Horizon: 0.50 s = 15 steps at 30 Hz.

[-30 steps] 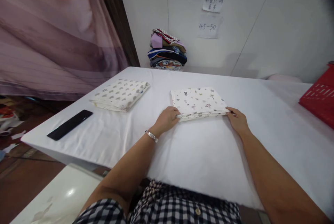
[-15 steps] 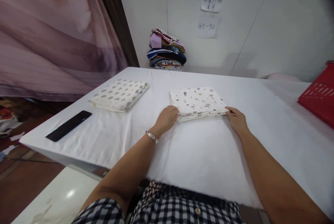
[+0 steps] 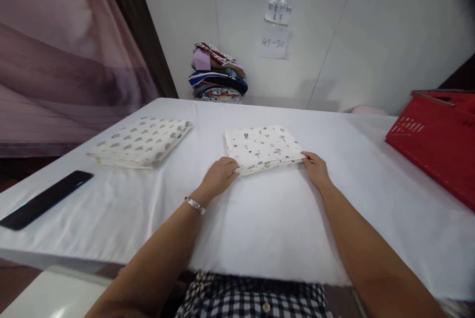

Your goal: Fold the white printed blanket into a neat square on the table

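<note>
A folded white cloth [image 3: 261, 146] with small scattered plant-like prints lies flat on the white-covered table [image 3: 267, 219], its layered near edge facing me. My left hand [image 3: 219, 175] pinches the near left corner, fingers closed on the layers. At the near right corner, my right hand [image 3: 316, 167] grips the same cloth between thumb and fingers. To the left rests a second folded white cloth [image 3: 141, 142] with grey cloud-like prints, touched by neither hand.
A black phone-like slab [image 3: 46, 199] lies at the table's left side. Folded fabrics [image 3: 218, 73] are stacked at the back by the wall. A red plastic basket [image 3: 438, 140] stands on the right. Two paper notes [image 3: 274, 43] hang on the wall.
The view has turned right, so everything sits further left and more of the red basket shows. Both hands keep hold of the cloth's near corners; its near edge has shifted slightly.
</note>
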{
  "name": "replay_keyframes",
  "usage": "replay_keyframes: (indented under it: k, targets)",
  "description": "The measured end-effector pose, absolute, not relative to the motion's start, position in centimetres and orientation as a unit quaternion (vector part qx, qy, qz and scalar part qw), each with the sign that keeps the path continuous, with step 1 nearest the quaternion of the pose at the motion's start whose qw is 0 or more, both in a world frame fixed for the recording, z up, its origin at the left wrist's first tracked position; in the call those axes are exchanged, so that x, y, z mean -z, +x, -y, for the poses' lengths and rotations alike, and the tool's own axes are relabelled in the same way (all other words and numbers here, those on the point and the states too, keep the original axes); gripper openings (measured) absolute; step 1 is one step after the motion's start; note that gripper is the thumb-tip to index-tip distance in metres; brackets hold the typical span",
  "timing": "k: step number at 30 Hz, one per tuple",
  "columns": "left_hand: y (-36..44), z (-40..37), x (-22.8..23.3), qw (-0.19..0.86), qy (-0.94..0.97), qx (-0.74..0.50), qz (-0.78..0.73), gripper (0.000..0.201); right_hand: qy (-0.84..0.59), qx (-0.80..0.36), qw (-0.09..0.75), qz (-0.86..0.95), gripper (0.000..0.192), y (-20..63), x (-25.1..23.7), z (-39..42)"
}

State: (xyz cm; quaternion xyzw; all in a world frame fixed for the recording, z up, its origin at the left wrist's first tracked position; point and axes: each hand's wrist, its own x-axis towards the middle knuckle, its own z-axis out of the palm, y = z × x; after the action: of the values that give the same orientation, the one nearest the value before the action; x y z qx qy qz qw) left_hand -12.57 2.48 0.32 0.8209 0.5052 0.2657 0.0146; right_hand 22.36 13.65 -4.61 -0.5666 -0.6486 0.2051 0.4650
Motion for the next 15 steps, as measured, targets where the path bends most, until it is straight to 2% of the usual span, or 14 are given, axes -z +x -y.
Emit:
replay_keyframes:
  k: [6,15]
  targets:
    - [-11.83,-2.6,-0.28,-0.011,0.835,-0.277,-0.475,0.017,-0.587,-0.182,0.461,0.64,0.03,22.88,4.4,-13.83]
    - [-11.55,-2.49,-0.3,0.011,0.827,-0.279,-0.488,0.011,-0.577,-0.197,0.442,0.658,0.033,23.17,4.77,-13.6]
